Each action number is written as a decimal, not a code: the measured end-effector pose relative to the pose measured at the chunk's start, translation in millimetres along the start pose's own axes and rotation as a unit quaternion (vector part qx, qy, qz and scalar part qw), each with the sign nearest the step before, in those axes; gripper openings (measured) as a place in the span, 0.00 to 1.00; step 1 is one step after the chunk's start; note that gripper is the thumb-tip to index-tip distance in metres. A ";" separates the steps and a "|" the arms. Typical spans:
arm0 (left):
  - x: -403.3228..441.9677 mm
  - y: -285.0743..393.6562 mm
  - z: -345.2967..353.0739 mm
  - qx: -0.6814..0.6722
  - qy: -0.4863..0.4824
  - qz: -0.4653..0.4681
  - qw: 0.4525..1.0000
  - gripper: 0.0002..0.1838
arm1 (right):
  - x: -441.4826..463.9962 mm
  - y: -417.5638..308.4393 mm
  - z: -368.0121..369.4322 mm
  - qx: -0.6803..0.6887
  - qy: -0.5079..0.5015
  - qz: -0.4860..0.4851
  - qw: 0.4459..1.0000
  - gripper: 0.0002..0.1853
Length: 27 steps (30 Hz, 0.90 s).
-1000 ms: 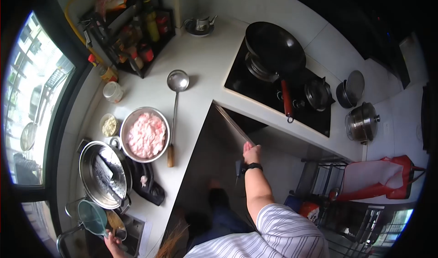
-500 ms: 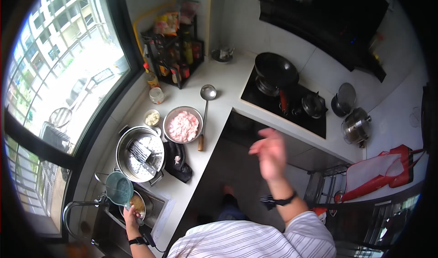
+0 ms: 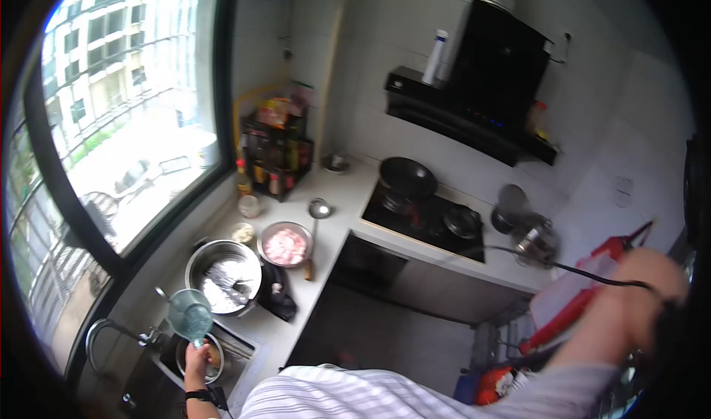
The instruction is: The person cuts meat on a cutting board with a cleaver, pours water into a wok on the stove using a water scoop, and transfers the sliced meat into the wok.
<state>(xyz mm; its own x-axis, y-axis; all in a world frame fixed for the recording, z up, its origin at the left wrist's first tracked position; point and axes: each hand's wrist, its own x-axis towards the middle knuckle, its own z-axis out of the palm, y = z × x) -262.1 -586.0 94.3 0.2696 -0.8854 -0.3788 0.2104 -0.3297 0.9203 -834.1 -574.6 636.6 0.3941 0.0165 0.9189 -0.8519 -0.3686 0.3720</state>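
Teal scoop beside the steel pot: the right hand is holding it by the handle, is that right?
No, wrong hand: the head view shows the left hand holding the teal scoop by the handle, beside the steel pot.

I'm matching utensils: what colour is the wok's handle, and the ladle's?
The ladle's handle is brown; the wok's is blurred, reddish. Head view.

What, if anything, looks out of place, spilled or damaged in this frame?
One oddity: a dark cord seems to hang in mid-air between the stove side and the blurred, raised right hand, with no visible reason. No spill or damage shows, though blur could hide small ones.
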 end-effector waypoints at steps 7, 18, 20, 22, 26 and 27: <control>-26.1 4.9 -12.2 -0.033 -0.068 0.019 0.997 0.11 | 0.2 5.9 -4.5 -0.040 -0.035 0.003 0.999 0.23; -48.6 13.3 -29.5 -0.016 -0.062 -0.036 0.997 0.14 | 4.7 -16.2 9.5 0.010 0.129 -0.092 0.987 0.17; -44.3 12.7 -29.3 -0.005 -0.057 -0.045 0.997 0.15 | 3.7 -29.8 12.0 0.054 0.234 -0.080 0.967 0.16; -35.0 8.7 -27.8 -0.018 -0.062 -0.056 0.996 0.14 | -20.9 -56.2 30.0 0.142 0.335 0.004 0.932 0.15; -22.2 6.8 -14.0 -0.039 -0.053 -0.035 0.997 0.11 | -175.4 -192.2 164.6 0.471 -0.013 0.475 0.743 0.09; -19.7 6.9 -8.8 -0.051 -0.055 -0.034 0.997 0.09 | -224.4 -245.8 206.5 0.502 -0.192 0.560 0.631 0.08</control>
<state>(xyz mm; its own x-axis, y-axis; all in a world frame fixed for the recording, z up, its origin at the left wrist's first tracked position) -257.7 -568.0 107.2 0.1483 -0.8942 -0.4225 0.3213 -0.3605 0.8757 -641.9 -679.7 311.9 -0.0434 -0.9318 0.3603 -0.0983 -0.3549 -0.9297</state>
